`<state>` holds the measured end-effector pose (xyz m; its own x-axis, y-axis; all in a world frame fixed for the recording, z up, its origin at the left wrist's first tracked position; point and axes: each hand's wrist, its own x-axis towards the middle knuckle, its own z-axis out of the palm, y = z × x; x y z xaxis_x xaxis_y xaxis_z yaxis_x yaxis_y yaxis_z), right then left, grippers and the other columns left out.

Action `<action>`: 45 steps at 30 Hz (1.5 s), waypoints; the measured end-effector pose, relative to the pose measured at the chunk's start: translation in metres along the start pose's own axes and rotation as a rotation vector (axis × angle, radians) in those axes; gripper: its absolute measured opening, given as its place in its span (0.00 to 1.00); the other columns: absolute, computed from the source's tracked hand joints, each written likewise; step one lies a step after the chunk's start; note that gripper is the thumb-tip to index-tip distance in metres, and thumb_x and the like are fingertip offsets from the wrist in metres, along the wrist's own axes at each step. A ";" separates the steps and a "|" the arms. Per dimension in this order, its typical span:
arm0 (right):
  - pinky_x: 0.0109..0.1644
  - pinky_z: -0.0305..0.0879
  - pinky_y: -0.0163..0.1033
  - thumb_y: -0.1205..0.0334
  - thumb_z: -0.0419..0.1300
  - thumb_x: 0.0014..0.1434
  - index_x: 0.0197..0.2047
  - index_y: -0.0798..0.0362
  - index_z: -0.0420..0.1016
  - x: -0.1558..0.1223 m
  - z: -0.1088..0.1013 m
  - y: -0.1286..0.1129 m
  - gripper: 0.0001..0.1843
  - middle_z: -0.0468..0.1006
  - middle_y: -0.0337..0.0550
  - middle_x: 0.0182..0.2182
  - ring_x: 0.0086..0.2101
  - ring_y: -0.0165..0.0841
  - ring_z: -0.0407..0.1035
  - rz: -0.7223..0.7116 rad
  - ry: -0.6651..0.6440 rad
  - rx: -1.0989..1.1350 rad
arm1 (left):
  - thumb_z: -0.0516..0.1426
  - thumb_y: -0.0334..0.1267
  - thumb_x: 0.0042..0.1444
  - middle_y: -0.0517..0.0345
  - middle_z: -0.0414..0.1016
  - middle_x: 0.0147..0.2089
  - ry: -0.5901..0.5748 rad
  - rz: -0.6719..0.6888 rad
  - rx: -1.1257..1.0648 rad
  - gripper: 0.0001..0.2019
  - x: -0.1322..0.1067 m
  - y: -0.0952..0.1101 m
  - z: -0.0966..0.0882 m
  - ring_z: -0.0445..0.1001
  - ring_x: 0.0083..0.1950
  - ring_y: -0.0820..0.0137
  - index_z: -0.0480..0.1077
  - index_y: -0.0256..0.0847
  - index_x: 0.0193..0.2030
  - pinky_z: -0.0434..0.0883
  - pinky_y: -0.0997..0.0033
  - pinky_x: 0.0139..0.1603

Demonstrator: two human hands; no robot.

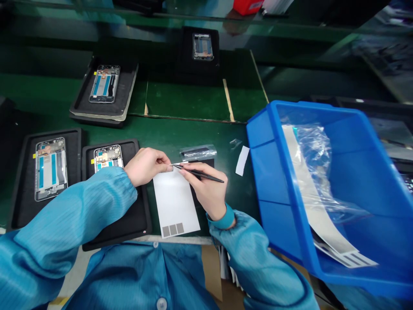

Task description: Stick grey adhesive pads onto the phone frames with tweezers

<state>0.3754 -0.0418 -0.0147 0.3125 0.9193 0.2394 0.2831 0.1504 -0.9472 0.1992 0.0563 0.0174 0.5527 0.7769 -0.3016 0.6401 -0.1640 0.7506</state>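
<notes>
White sheet: lying on the green worktop [155, 133], the white sheet [177, 202] has its near end by the front edge; three grey squares [172, 229] line up there.
Left hand: thumb and fingertip of the left hand [146, 165] pinch together, seemingly on the sheet's far edge; from where I stand, I cannot tell whether a smaller piece is there too.
Right hand: the right hand [209, 187] grips black tweezers [208, 175] like a pen, tips meeting the left fingertips.
Left of the sheet: a black tray [143, 215] by the front edge holds an opened phone [108, 157], partly beneath the left sleeve [80, 219].
Right side: a blue bin [280, 206] stands along the worktop's right edge, a white slip [242, 160] just beside it.
Risk at the tips: a slip of the tweezers could crease the sheet or prick a bare finger.
Risk at the sleeve: a lowered forearm could brush the phone's exposed parts.
Risk at the front edge: a sharp tug could drag the sheet off.
</notes>
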 end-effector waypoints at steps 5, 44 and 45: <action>0.45 0.80 0.43 0.64 0.72 0.53 0.35 0.48 0.84 -0.001 0.000 0.000 0.05 0.87 0.40 0.35 0.37 0.38 0.82 -0.008 0.007 -0.015 | 0.63 0.44 0.52 0.62 0.79 0.28 0.009 -0.003 0.003 0.09 0.000 0.001 0.000 0.75 0.32 0.70 0.79 0.41 0.31 0.66 0.72 0.34; 0.45 0.80 0.45 0.63 0.75 0.51 0.36 0.46 0.84 -0.013 0.034 -0.048 0.08 0.87 0.39 0.34 0.36 0.39 0.83 0.016 -0.045 0.070 | 0.65 0.42 0.56 0.57 0.79 0.41 0.155 0.314 -0.191 0.07 -0.059 -0.023 -0.041 0.76 0.45 0.67 0.79 0.42 0.32 0.69 0.66 0.50; 0.44 0.80 0.45 0.63 0.75 0.51 0.35 0.46 0.84 -0.013 0.037 -0.050 0.07 0.87 0.39 0.34 0.36 0.39 0.82 0.016 -0.048 0.053 | 0.64 0.42 0.56 0.57 0.79 0.40 0.161 0.321 -0.193 0.07 -0.061 -0.025 -0.043 0.76 0.45 0.67 0.79 0.42 0.32 0.69 0.66 0.50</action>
<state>0.3234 -0.0480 0.0218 0.2721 0.9380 0.2148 0.2294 0.1536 -0.9611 0.1267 0.0392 0.0423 0.6075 0.7927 0.0505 0.3283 -0.3085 0.8928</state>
